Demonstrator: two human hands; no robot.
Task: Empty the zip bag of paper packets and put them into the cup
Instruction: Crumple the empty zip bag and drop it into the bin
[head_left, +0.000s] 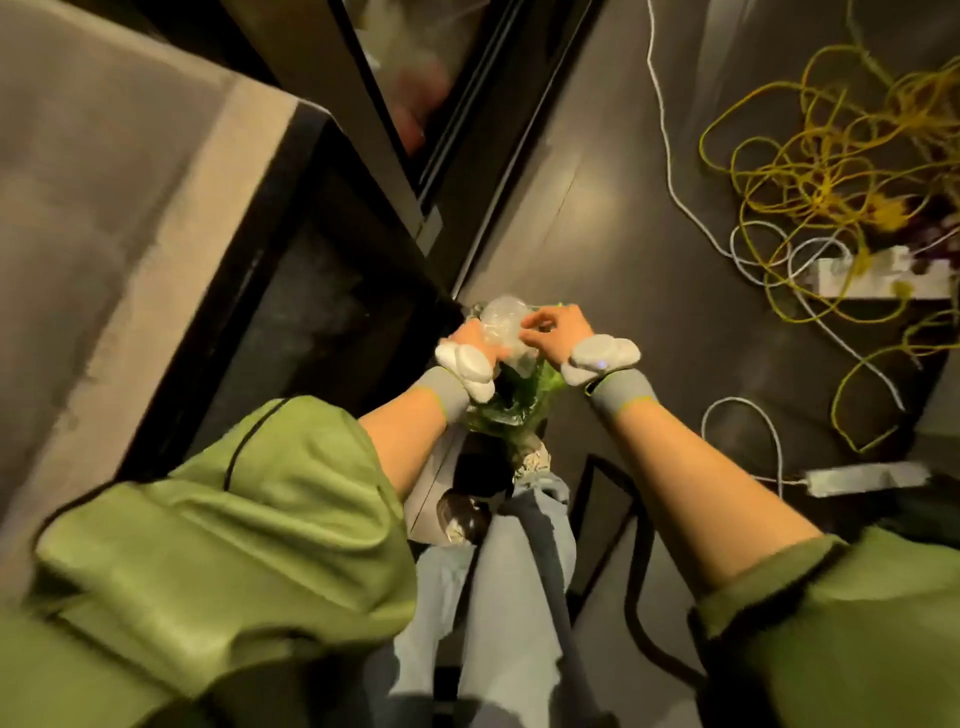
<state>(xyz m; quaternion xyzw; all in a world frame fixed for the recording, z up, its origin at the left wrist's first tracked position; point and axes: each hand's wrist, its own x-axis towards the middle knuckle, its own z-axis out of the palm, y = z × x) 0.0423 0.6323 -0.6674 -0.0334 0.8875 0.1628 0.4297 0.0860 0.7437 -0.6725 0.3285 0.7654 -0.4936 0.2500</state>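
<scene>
**Dark floor, two hands on a zip bag**

Dark floor (623, 234) fills the view, with a grey block (104, 208) at nine o'clock. At centre the left hand (475, 338) grips the clear zip bag (506, 332) from its nine o'clock side. The right hand (558, 332) pinches its top from three o'clock. Green contents show through, blurred. Yellow cables (810, 171) tangle at two o'clock.

zip bag (505, 325) | clear, crumpled, green below | gripped between left hand (470, 338) and right hand (560, 332)
</scene>
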